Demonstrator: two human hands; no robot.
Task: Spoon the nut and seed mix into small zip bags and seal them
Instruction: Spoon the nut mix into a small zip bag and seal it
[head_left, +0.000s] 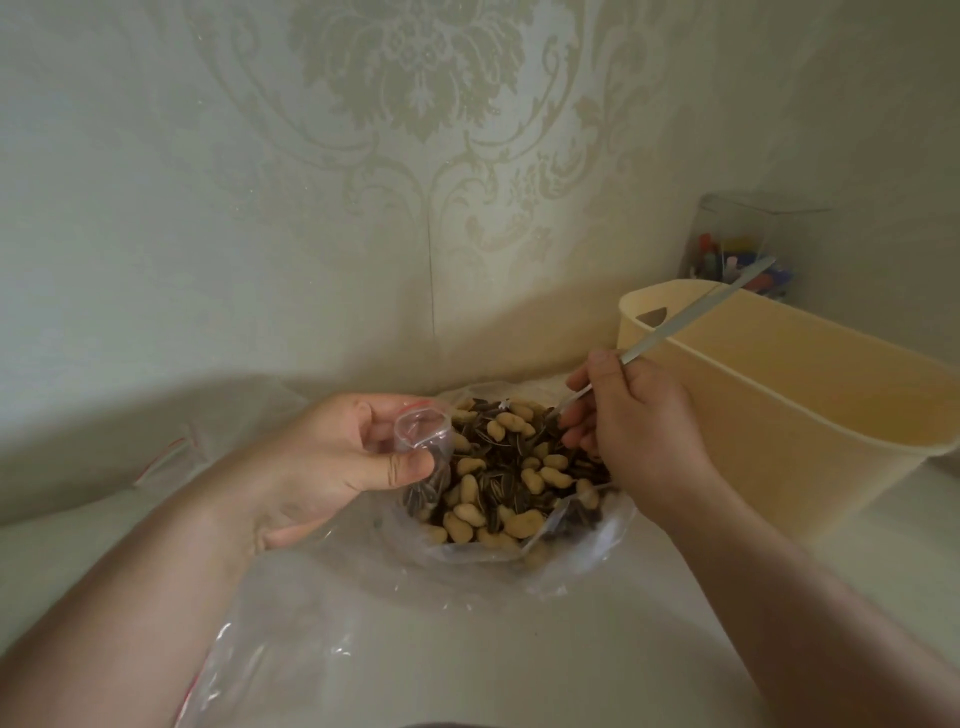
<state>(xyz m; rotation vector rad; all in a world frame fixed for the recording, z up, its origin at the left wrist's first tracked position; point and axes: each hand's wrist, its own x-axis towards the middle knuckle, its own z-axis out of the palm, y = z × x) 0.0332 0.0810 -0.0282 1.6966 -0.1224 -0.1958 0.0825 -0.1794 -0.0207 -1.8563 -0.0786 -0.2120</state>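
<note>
Head view: left hand fingers pinch small zip bag; right hand fingers grip spoon.

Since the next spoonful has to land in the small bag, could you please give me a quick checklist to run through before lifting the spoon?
1. Small zip bag held by the left hand: ok, thumb and fingers pinch it.
2. Bag mouth open: ok, the rim gapes wide.
3. Spoon gripped by the right hand: ok, handle sticks up past the fingers.
4. Spoon bowl loaded: cannot tell, it is buried in the nut and seed mix.
5. Room left in the small bag: ok, only a few seeds sit at its bottom.
6. Bag mouth close to the mix: ok, it hangs at the pile's edge.
</note>
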